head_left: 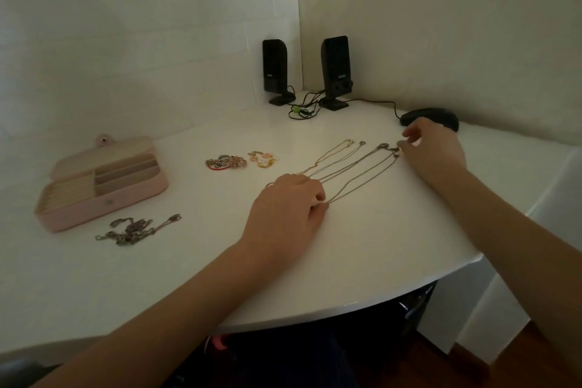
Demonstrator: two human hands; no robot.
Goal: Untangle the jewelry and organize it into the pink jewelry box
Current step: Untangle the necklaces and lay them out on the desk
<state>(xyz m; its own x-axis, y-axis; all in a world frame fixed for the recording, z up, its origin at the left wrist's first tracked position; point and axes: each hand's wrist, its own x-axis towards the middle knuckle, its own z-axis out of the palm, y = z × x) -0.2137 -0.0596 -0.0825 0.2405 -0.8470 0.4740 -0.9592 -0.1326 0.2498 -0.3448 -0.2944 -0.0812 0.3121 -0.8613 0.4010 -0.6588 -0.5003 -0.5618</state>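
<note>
Several thin necklace chains point(352, 167) lie stretched across the white table point(189, 261) in near-parallel lines. My left hand point(288, 211) pinches their near ends against the table. My right hand point(433, 154) pinches the far end of one chain by its small pendant. The pink jewelry box point(104, 198) stands open at the left, its compartments showing no jewelry. A tangle of silver chains point(135, 228) lies in front of the box. Two small heaps sit mid-table: beaded bracelets point(225, 162) and pink-and-gold pieces point(264, 159).
Two black speakers point(335, 71) with bundled cables point(304, 109) stand in the far corner. A black mouse point(430, 118) lies just behind my right hand. The table's curved front edge runs below my forearms, walls close behind.
</note>
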